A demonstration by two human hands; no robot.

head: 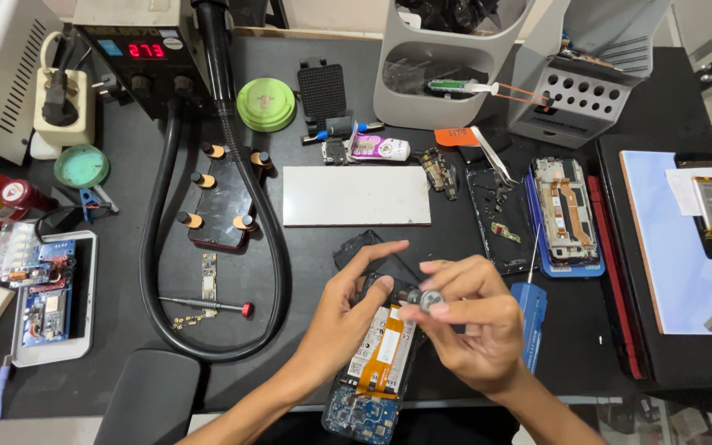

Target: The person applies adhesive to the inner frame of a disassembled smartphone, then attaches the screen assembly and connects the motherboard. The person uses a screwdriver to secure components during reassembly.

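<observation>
Pinching a small round metal part (430,299), the right hand (475,330) is working while the left hand (348,309) is gripping the opened phone (377,363), lying lengthwise toward the person.

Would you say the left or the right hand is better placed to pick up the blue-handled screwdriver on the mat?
Probably the right hand: the blue-handled screwdriver lies just beside it, though its fingertips pinch a small round part. The left hand steadies the opened phone, farther away.

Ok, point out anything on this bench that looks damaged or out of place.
A dark phone back cover lies right of the white tile, strewn with loose bits. The opened phone under both hands overhangs the table's near edge. Nothing looks spilled.
</observation>
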